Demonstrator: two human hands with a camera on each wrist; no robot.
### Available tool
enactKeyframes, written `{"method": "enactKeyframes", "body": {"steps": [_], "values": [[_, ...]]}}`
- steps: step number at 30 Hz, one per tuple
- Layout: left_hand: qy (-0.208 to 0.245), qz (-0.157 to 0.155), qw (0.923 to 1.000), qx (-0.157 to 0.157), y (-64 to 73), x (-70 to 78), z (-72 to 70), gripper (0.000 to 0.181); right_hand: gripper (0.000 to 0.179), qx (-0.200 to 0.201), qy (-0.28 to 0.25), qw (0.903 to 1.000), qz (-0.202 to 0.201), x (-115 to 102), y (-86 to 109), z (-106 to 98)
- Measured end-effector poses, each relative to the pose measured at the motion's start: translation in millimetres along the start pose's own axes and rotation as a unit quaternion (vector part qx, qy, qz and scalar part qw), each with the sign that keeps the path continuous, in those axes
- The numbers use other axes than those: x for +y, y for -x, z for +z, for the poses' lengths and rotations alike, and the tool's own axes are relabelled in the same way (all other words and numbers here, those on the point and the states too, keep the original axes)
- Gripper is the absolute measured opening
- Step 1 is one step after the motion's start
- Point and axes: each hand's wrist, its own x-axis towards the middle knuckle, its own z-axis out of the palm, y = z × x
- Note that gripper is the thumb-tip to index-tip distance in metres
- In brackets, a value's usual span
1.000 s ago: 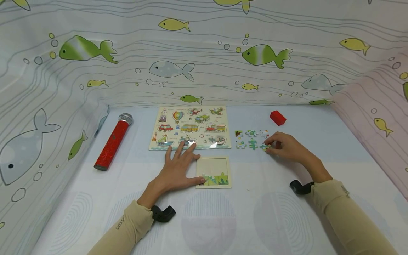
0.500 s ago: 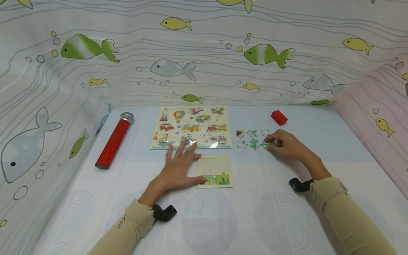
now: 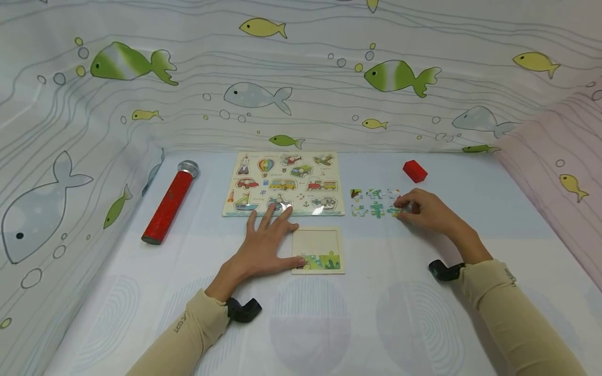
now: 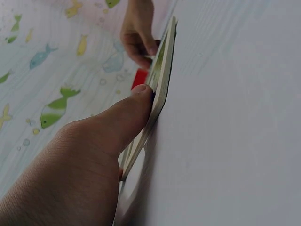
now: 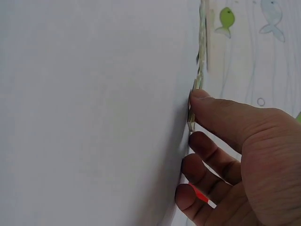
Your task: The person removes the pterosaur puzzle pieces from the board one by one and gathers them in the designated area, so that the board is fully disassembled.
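My left hand [image 3: 263, 248] lies spread on the table, its thumb pressing the lower left corner of a small wooden jigsaw tray [image 3: 316, 237]. Green jigsaw pieces [image 3: 326, 262] fill the tray's bottom strip; its upper part is bare wood. In the left wrist view that thumb [image 4: 134, 103] rests on the tray's edge [image 4: 163, 80]. To the right, loose jigsaw pieces [image 3: 377, 210] lie in two rows. My right hand [image 3: 432, 213] pinches the lower right jigsaw piece [image 5: 192, 113] between thumb and index finger, the other fingers loosely curled. Fingers partly hide the right-hand pieces.
Behind the tray lies a wooden peg puzzle board [image 3: 301, 198] with vehicle pictures, under my left fingertips. A red microphone [image 3: 169, 206] lies at the left. Beyond my right hand sits a red block [image 3: 415, 171]. Fish-patterned cloth walls [image 3: 320, 94] enclose the table's back and sides.
The head view has tilted slightly, so everything sits a little higher in the frame. Both hands keep nearly the same places; the right fingers stay at the same jigsaw piece.
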Motion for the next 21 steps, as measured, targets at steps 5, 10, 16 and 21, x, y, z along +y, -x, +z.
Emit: {"method": "enactKeyframes", "body": {"steps": [5, 10, 16, 21], "values": [[0.000, -0.001, 1.0000, -0.001, 0.1, -1.1, -0.2, 0.086, 0.030, 0.012, -0.010, 0.9998, 0.010, -2, -0.7, -1], [-0.002, -0.004, 1.0000, -0.007, -1.0, -1.7, 1.0, 0.086, 0.031, 0.024, -0.024, 0.9994, -0.010, -8, -4.0, 0], [-0.001, -0.003, 1.0000, -0.005, -1.1, -1.3, -0.1, 0.087, 0.029, 0.016, -0.049, 0.9975, -0.049, -24, -12.7, 10], [-0.001, -0.003, 1.0000, -0.004, -0.8, -0.7, -1.1, 0.088, 0.030, 0.000, -0.058, 0.9955, -0.075, -47, -18.5, 23]]}}
